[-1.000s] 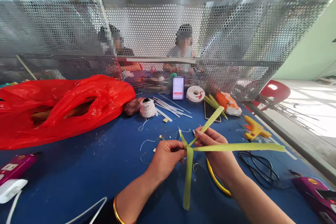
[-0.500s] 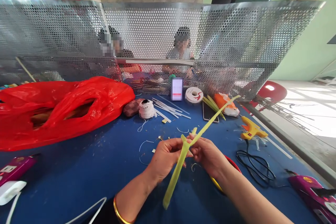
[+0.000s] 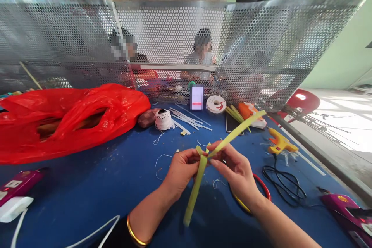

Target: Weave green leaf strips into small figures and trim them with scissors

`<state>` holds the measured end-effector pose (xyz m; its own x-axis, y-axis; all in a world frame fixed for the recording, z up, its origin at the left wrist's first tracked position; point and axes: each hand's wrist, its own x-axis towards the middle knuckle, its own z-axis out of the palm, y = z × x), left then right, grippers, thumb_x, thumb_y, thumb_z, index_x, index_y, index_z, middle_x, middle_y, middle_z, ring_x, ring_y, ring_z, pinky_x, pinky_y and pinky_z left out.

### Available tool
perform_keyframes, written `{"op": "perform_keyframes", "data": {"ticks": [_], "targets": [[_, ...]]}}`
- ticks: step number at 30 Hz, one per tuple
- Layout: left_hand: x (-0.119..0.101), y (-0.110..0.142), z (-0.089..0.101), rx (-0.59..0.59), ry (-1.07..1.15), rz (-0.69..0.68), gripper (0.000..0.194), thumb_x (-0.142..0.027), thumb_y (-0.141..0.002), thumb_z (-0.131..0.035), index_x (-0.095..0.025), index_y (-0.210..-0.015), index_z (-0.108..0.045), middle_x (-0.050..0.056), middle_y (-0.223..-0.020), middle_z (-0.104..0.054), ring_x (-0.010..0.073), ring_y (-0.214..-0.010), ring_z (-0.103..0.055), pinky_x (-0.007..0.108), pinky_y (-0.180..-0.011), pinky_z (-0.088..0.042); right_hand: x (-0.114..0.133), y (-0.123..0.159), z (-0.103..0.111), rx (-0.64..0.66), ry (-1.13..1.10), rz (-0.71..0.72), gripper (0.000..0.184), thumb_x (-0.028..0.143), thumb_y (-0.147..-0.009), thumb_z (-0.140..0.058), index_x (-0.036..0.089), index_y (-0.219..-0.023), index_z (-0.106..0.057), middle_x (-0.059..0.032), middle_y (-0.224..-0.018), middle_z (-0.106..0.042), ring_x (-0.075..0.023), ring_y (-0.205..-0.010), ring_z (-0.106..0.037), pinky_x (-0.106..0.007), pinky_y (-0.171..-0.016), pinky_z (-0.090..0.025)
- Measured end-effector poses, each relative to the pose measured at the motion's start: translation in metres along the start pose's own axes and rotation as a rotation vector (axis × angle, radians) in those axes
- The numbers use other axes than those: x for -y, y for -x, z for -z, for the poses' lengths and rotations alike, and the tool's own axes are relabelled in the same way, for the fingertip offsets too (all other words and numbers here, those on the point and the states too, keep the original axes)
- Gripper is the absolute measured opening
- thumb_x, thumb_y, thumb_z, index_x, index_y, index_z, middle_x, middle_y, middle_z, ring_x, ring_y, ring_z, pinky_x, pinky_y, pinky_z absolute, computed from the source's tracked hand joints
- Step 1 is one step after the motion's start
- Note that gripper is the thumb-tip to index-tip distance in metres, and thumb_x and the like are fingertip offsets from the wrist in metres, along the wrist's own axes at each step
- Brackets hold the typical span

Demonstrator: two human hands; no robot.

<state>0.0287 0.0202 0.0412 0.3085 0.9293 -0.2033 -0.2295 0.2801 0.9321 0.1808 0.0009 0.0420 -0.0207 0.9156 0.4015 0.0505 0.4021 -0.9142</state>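
Above the blue table [image 3: 110,186], both my hands pinch a folded yellow-green leaf strip [image 3: 197,186]. My left hand [image 3: 181,170] grips it at the fold, fingers closed. My right hand [image 3: 234,170] pinches it just to the right of the fold. One end of the strip hangs down toward me; the other end rises up and to the right over the table. A red and yellow ring [image 3: 261,188] lies on the table under my right wrist.
A red plastic bag [image 3: 66,118] fills the left. A white thread spool [image 3: 163,119], white strips [image 3: 188,120], a tape roll [image 3: 216,104], a phone [image 3: 232,123] and a yellow glue gun [image 3: 279,141] with black cord [image 3: 287,188] lie around. Two people sit behind the perforated metal screen [image 3: 180,46].
The strip end that lay out to the right has swung up to point far right. My right hand has moved closer to the left hand at the fold.
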Motion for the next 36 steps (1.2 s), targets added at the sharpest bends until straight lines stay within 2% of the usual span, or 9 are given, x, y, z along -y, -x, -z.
{"op": "perform_keyframes", "data": {"ticks": [3,7,14,17,20,24,28,33,36], "targets": [[0.0,0.0,0.0,0.008,-0.009,-0.006,0.035,-0.036,-0.056,-0.087,-0.016,-0.083,-0.076,-0.002,-0.061,-0.063,0.0054,-0.051,-0.046,0.017,-0.046,-0.03,-0.002,0.001,-0.002,-0.072,0.082,0.084,0.005,0.024,-0.084,-0.067,0.022,-0.084,-0.072,-0.0033,-0.085,-0.064,-0.0166,-0.076,-0.059,-0.027,-0.065,-0.049],[0.0,-0.002,0.005,0.022,0.103,0.015,0.036,-0.035,-0.059,-0.086,-0.016,-0.086,-0.074,-0.001,-0.065,-0.066,0.0091,-0.054,-0.056,0.02,-0.051,-0.039,-0.006,-0.002,0.0,-0.074,0.091,0.184,0.007,0.018,-0.085,-0.065,0.023,-0.085,-0.07,-0.003,-0.081,-0.064,-0.0187,-0.08,-0.06,-0.031,-0.07,-0.05],[-0.005,-0.004,0.016,0.103,0.298,0.077,0.033,-0.018,-0.059,-0.087,-0.017,-0.088,-0.073,0.001,-0.077,-0.072,0.0105,-0.068,-0.065,0.024,-0.073,-0.049,0.002,-0.004,0.004,0.068,0.267,0.379,0.012,0.014,-0.086,-0.063,0.023,-0.09,-0.068,-0.0042,-0.083,-0.066,-0.0184,-0.077,-0.064,-0.033,-0.07,-0.053],[-0.007,-0.004,0.016,0.105,0.323,0.097,0.034,-0.015,-0.057,-0.087,-0.016,-0.088,-0.073,0.002,-0.08,-0.072,0.0104,-0.069,-0.065,0.023,-0.072,-0.049,0.004,-0.003,0.008,0.09,0.435,0.474,0.014,0.014,-0.087,-0.06,0.023,-0.092,-0.07,-0.0049,-0.083,-0.067,-0.0166,-0.072,-0.065,-0.029,-0.064,-0.054],[-0.007,-0.005,0.015,0.051,0.32,0.1,0.032,-0.017,-0.058,-0.086,-0.016,-0.087,-0.073,0.002,-0.08,-0.072,0.0101,-0.065,-0.064,0.022,-0.065,-0.048,0.002,-0.002,0.013,0.136,0.701,0.657,0.018,0.015,-0.09,-0.056,0.023,-0.097,-0.07,-0.0055,-0.083,-0.069,-0.0152,-0.069,-0.065,-0.027,-0.06,-0.051],[-0.007,-0.006,0.016,0.01,0.3,0.08,0.032,-0.018,-0.058,-0.086,-0.016,-0.087,-0.073,0.003,-0.081,-0.072,0.0089,-0.062,-0.063,0.019,-0.058,-0.044,0.002,-0.004,0.02,0.293,0.92,0.836,0.023,0.011,-0.092,-0.051,0.02,-0.105,-0.068,-0.0072,-0.084,-0.071,-0.0174,-0.078,-0.066,-0.029,-0.066,-0.051],[-0.007,-0.006,0.016,-0.046,0.241,0.038,0.031,-0.024,-0.059,-0.087,-0.017,-0.086,-0.074,0.003,-0.082,-0.072,0.0104,-0.068,-0.062,0.021,-0.063,-0.044,0.003,-0.007,0.021,0.335,0.934,0.782,0.029,0.008,-0.091,-0.047,0.022,-0.107,-0.067,-0.0072,-0.089,-0.072,-0.019,-0.085,-0.067,-0.032,-0.072,-0.051],[-0.002,-0.005,0.011,-0.117,0.1,-0.061,0.028,-0.029,-0.059,-0.085,-0.02,-0.085,-0.077,0.002,-0.078,-0.071,0.0098,-0.066,-0.055,0.02,-0.057,-0.036,0.002,-0.004,0.011,0.121,0.603,0.449,0.022,0.016,-0.088,-0.056,0.023,-0.106,-0.064,-0.0069,-0.093,-0.069,-0.0201,-0.084,-0.065,-0.033,-0.073,-0.052],[0.001,-0.003,0.006,-0.121,0.017,-0.118,0.024,-0.029,-0.06,-0.083,-0.02,-0.082,-0.078,0.0,-0.07,-0.068,0.0088,-0.061,-0.05,0.02,-0.055,-0.035,-0.001,0.0,0.003,0.103,0.508,0.344,0.026,0.018,-0.088,-0.058,0.025,-0.113,-0.061,-0.0061,-0.095,-0.067,-0.0204,-0.087,-0.064,-0.033,-0.074,-0.053]]}}
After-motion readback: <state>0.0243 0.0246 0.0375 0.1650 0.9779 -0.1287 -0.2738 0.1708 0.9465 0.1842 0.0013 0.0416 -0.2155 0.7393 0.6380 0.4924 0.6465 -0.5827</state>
